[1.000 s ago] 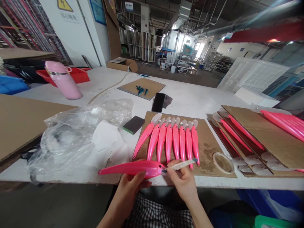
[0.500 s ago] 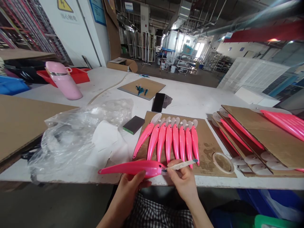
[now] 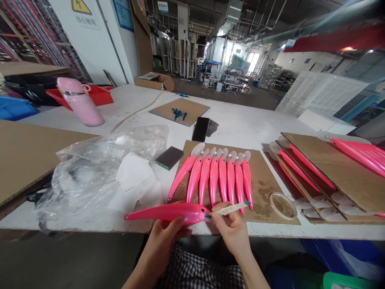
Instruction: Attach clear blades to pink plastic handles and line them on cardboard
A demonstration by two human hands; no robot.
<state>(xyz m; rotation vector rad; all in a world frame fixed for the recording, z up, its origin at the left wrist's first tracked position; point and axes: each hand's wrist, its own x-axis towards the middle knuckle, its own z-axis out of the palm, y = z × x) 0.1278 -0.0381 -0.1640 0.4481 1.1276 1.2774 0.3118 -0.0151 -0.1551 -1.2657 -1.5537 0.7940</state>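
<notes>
My left hand (image 3: pixel 164 237) grips a long pink fish-shaped lure (image 3: pixel 168 212), held level above the table's near edge. My right hand (image 3: pixel 231 228) pinches a thin pale stick tool with a blue tip (image 3: pixel 231 208), whose other end touches the lure's head. Just beyond, several finished pink lures (image 3: pixel 219 178) with clear lips lie side by side on a brown cardboard sheet (image 3: pixel 264 180). A roll of clear tape (image 3: pixel 282 205) rests on that sheet's right corner.
A crumpled clear plastic bag (image 3: pixel 99 172) and white paper lie to the left, with a dark sanding block (image 3: pixel 169 157) and a black phone (image 3: pixel 201 129) behind. Stacked cardboard with more pink lures (image 3: pixel 313 168) sits right. A pink flask (image 3: pixel 80 101) stands far left.
</notes>
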